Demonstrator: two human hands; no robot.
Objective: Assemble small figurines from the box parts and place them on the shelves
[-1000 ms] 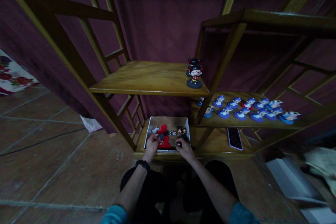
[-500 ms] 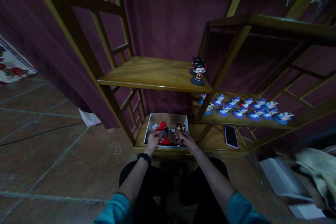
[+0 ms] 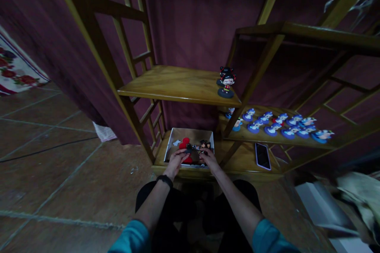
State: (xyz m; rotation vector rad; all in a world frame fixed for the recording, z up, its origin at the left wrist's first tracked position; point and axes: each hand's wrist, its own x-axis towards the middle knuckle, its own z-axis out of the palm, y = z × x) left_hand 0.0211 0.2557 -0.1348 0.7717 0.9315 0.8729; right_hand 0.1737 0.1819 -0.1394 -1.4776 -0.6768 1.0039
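A shallow white cardboard box stands on the lowest shelf, and both my hands work over it. My left hand pinches a dark round disc, like the figurine bases nearby. Just to the right, my right hand has its fingers closed around a small dark figure piece, mostly hidden by the fingers. Inside the box lie red pieces, a pale star-shaped piece and small black-haired figures close to my right hand.
On the shelf above are two black-haired figurines on dark bases. Several blue-and-white figurines line the right shelf. Below them lies a phone. Wooden posts frame the shelves. White boxes lie on the floor at right.
My left hand has tilted the dark disc flatter and moved it slightly right, nearer my right hand. My right hand has turned a little inward. The view has shifted slightly.
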